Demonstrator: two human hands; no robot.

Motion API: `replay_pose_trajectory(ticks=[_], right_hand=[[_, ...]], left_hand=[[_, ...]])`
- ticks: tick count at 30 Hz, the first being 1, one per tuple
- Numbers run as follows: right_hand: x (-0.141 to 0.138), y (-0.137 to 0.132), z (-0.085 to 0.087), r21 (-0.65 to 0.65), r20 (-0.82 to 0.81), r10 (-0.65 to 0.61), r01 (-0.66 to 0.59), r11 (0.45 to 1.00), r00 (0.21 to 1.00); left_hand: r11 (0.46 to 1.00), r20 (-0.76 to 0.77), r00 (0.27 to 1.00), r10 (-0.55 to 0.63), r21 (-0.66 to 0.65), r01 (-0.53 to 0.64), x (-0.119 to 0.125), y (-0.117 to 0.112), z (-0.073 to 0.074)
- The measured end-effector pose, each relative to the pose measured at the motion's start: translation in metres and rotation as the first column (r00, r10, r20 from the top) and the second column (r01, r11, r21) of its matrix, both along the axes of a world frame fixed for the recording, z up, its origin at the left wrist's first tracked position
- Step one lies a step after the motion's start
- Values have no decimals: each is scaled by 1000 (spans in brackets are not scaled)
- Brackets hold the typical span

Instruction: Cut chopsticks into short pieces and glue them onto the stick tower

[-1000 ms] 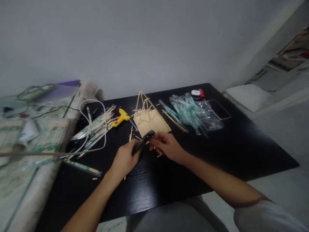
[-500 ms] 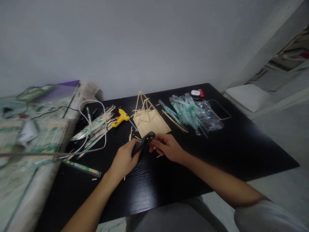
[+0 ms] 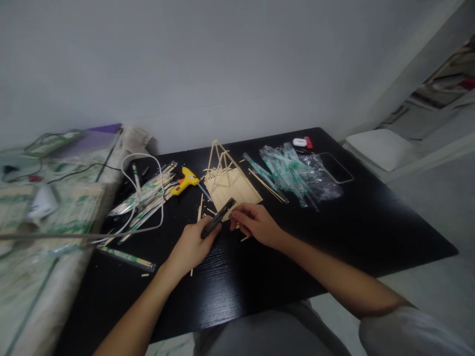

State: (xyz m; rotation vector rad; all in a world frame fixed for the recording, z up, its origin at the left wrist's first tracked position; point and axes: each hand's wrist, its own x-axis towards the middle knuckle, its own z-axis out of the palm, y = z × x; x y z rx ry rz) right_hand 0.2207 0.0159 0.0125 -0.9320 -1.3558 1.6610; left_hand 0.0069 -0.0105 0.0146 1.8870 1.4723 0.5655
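Observation:
My left hand (image 3: 193, 243) is closed around a slim black hand tool (image 3: 218, 217), whose far end points up and to the right; its exact kind is unclear. Close to that tip, my right hand (image 3: 256, 223) has its fingers pinched together, and whatever they hold is hidden or too small to make out. Just beyond both hands lies a flat panel of pale wooden sticks (image 3: 235, 185). A peaked stick frame (image 3: 219, 157) rises from the panel's back part.
A yellow glue gun (image 3: 185, 181) lies left of the panel, near wrapped chopsticks (image 3: 148, 198) and a white cable (image 3: 162, 198). Torn plastic wrappers (image 3: 285, 168), a phone-shaped dark object (image 3: 337, 168) and a white case (image 3: 299, 142) are to the right on the black table (image 3: 352, 227).
The black tool has turned in my left hand, so it now looks straighter and narrower. My right hand has shifted very slightly left; the objects on the table stay put.

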Motion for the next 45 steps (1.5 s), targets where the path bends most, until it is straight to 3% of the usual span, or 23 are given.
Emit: replay_pose_trajectory(ticks=[6,11,21,24,28,30,32,35,37,41,45], right_hand=[[2,1,0,-9,-84,-1,1,1000,996],[4,3,-2,15,-103,-13,14,1000,995],[9,17,-12,-146,-267,-305,274,951,914],[9,19,-13,-163,-264,-359,326,931,895],[11,19,-13,-178,-225,-345,310,934,911],[12,19,-14,-168,-164,-267,239,956,950],[12,17,-14,-159,-80,-99,85,984,992],[7,10,-15,-192,-28,173,-175,966,985],[0,4,-15,-196,-55,243,-249,948,968],[-9,-6,-12,-107,-10,228,-228,968,973],[-6,-5,-6,3,63,121,-121,993,991]], left_hand=[[982,246,960,134,-163,-95,-1,2,-3],[968,289,937,195,-208,-138,1,0,-5],[944,444,841,308,-251,-213,-8,6,6],[939,562,753,343,-204,-276,-10,8,7],[877,699,563,442,-202,-436,-11,12,8],[854,734,504,455,-199,-481,-11,15,10],[848,748,484,455,-198,-491,-11,16,10],[873,699,557,449,-207,-442,-10,15,5],[904,634,651,418,-217,-369,-5,11,1],[950,507,808,299,-239,-201,9,1,-4],[972,417,878,234,-103,-210,8,-3,0]])
